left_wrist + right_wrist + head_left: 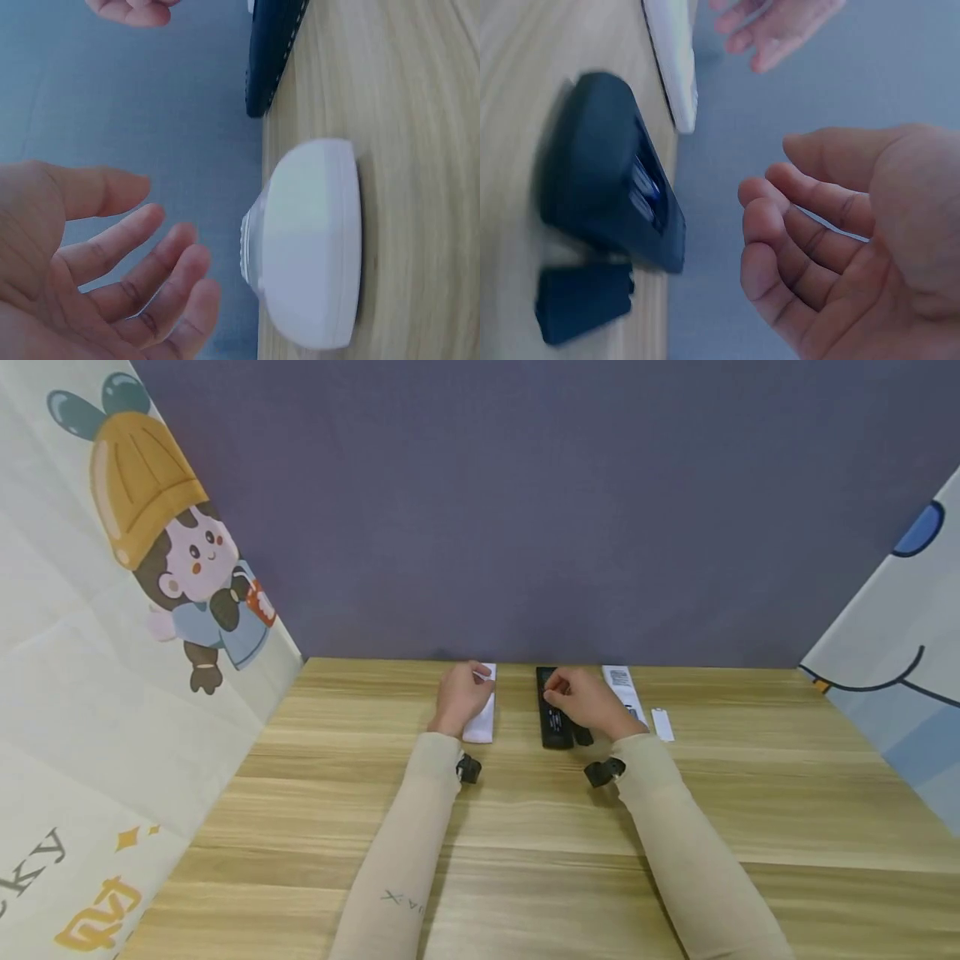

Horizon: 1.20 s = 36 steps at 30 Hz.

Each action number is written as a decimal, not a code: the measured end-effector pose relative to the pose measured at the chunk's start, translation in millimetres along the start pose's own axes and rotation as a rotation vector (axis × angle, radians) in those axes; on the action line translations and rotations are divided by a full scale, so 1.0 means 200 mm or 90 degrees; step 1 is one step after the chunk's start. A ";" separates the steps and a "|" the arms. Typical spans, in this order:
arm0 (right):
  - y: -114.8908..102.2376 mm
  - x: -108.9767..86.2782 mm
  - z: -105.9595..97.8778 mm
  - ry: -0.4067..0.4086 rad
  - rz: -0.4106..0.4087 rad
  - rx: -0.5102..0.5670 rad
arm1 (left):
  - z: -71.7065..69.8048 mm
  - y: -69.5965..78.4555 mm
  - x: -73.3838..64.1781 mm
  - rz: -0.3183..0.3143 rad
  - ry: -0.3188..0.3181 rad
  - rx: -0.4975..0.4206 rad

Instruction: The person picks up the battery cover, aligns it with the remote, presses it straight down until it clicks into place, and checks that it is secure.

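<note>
My left hand hovers over a white remote control, fingers relaxed and spread. The left wrist view shows a gap between those fingers and the white remote, whose buttons face up. Above a black remote control is my right hand, its fingers loosely curled with nothing between them. In the right wrist view the back of this remote has an open battery compartment, with batteries inside. Its black battery cover lies detached on the table beside it.
A second white remote lies to the right, labelled back up and partly behind my right hand. Beside it is a small white battery cover. A grey-blue partition rises along the far edge of the wooden table.
</note>
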State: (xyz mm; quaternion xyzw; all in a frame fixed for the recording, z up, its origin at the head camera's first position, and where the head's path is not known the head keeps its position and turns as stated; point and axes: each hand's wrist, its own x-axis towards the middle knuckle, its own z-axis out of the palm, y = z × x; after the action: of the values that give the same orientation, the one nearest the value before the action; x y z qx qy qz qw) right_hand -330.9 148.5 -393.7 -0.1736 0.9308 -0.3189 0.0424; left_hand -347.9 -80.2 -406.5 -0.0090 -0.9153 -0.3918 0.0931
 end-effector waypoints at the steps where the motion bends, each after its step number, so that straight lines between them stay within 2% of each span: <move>1: 0.01 0.00 -0.01 0.002 0.002 -0.003 | 0.01 0.00 0.00 -0.001 0.008 -0.008; 5: 0.04 -0.01 -0.06 0.016 0.004 -0.016 | 0.02 0.02 -0.01 0.004 0.018 -0.046; 8: 0.06 -0.01 -0.08 0.022 0.006 -0.038 | 0.04 0.04 -0.03 0.004 0.009 -0.069; 17: 0.10 0.00 -0.09 -0.002 -0.004 -0.063 | 0.11 0.11 -0.08 0.001 -0.008 -0.080; 22: 0.10 0.01 -0.08 -0.003 -0.012 -0.094 | 0.16 0.15 -0.10 -0.018 -0.048 -0.101; 26: 0.11 0.01 -0.07 -0.017 0.012 -0.111 | 0.22 0.18 -0.11 -0.029 -0.089 -0.122; 31: 0.15 0.01 -0.06 -0.043 0.042 -0.125 | 0.28 0.20 -0.14 -0.035 -0.116 -0.104; 36: 0.18 0.01 -0.05 -0.055 0.058 -0.142 | 0.32 0.21 -0.17 -0.027 -0.116 -0.071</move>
State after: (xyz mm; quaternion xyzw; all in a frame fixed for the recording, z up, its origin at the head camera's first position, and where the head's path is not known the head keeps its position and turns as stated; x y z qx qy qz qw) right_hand -345.5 179.2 -408.2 -0.1479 0.9648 -0.2035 0.0772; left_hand -322.1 -3.0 -426.0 -0.0308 -0.8968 -0.4414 0.0003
